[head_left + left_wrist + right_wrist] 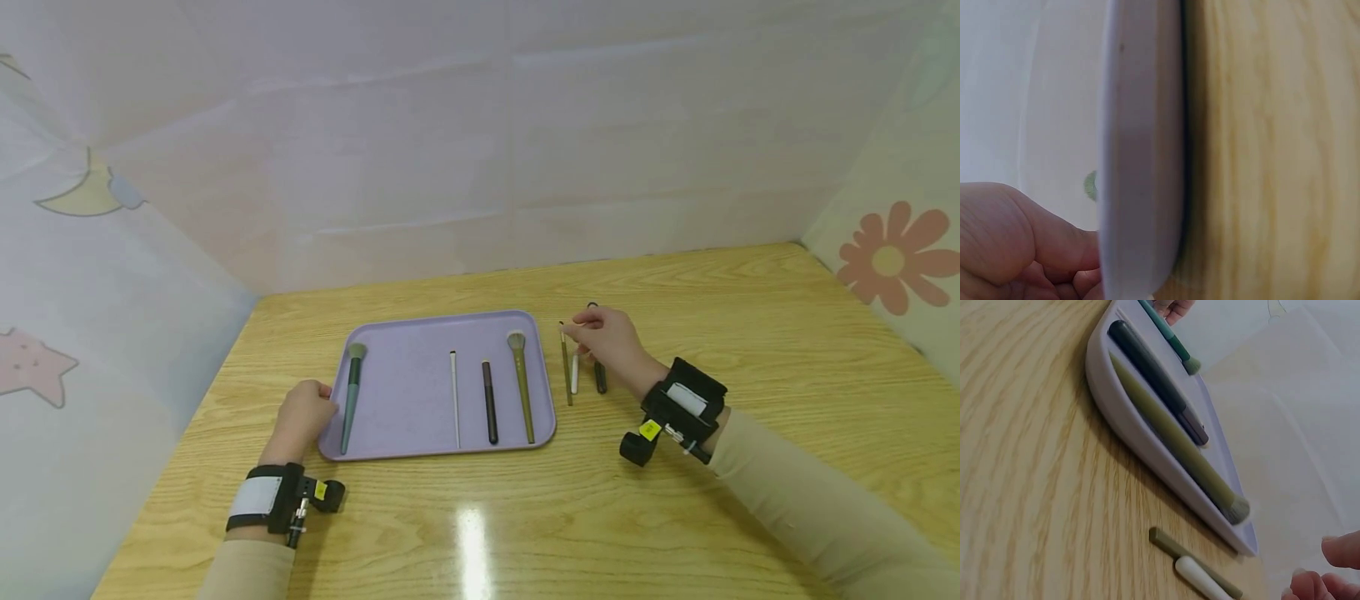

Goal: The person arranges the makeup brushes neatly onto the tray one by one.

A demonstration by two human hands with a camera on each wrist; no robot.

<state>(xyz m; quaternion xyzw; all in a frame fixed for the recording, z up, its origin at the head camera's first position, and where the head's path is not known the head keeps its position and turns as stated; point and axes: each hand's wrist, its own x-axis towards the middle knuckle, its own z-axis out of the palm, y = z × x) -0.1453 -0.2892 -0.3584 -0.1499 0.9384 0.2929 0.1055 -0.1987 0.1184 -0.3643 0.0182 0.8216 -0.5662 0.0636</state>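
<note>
My left hand [303,410] is at the left edge of the lilac tray [405,392], its thumb and curled fingers pinching the rim. In the left wrist view the thumb [1063,244] meets the tray wall [1138,156]. My right hand [611,337] hovers just right of the tray, over several makeup brushes on the table. Its thumb [1342,551] and fingertips [1310,586] stand apart with nothing visible between them. Under it lie a thin olive brush [566,367], a white-handled one [575,375] and a black-handled one [600,379], the last two partly hidden by the hand.
On the tray lie a green brush [351,400] at the left, a thin white brush [454,400], a dark brush [490,404] and a large olive brush [522,387] at the right. Behind the wooden table [570,525] hangs a pale cloth backdrop [420,167].
</note>
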